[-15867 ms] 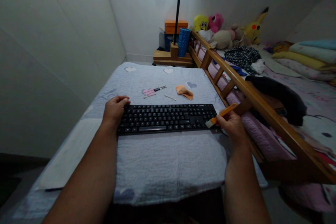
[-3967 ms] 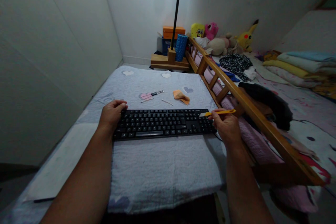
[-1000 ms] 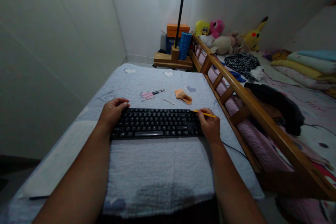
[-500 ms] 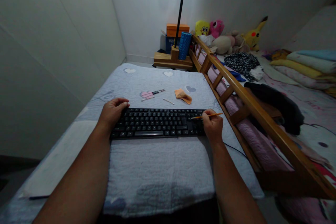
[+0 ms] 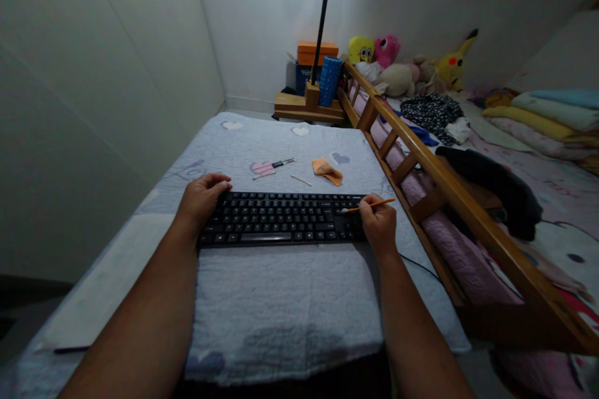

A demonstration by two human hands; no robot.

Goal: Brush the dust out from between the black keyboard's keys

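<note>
Brush point(image 5: 354, 209) moved towards nine o'clock, gripped by right hand point(image 5: 379, 221); left hand point(image 5: 202, 198) holds keyboard's point(image 5: 276, 217) ten-o'clock corner.

We see a matt black plastic keyboard point(image 5: 276, 219), its space bar point(image 5: 266, 237) catching a smoother, glossier sheen. The cover point(image 5: 290, 299) beneath looks like soft quilted cloth, matt and finely puckered. We find the rail point(image 5: 421, 149) wooden, varnished to a gloss, while the crumpled orange cloth point(image 5: 326, 171) looks matt.
</note>
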